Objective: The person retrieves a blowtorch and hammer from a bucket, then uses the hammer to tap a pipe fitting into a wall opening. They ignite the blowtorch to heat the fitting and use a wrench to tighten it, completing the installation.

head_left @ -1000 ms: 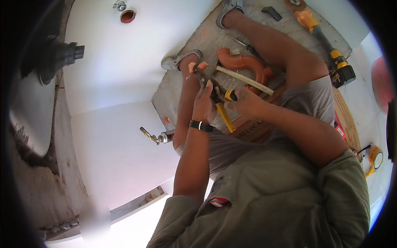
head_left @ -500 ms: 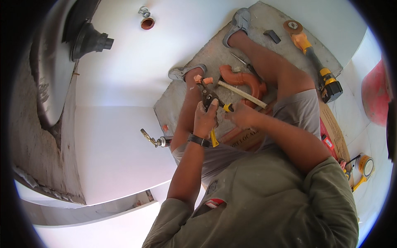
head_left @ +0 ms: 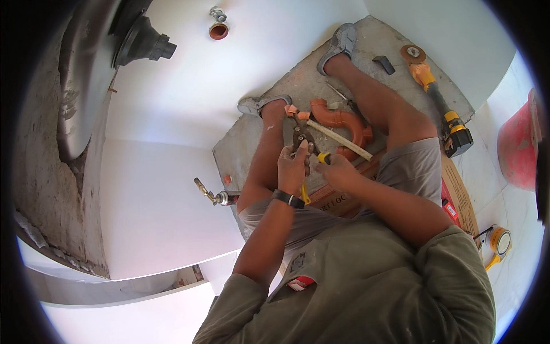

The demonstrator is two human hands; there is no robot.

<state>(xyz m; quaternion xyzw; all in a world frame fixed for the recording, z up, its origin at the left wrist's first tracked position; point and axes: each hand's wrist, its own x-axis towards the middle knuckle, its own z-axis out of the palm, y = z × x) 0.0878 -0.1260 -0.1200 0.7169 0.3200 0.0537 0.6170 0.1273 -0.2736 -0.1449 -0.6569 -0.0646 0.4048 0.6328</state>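
Note:
Between my knees I hold a pair of snips with a dark head and yellow handles. My left hand is wrapped round the snips near the pivot, thumb on top. My right hand is closed on one yellow handle; the other handle sticks out below my left hand. A small cut piece of orange plastic pipe is at the jaws; whether it is gripped there cannot be made out. Just right of the jaws lie a pale stick and a curved orange pipe trap.
A cordless angle grinder and a black block lie right of my legs. Left of me is a gas torch. Farther right are a red bucket and a round tin. A black drain fitting juts out at upper left.
The whole view has shifted, so most things appear a little lower and farther right. Both hands keep their hold on the snips.

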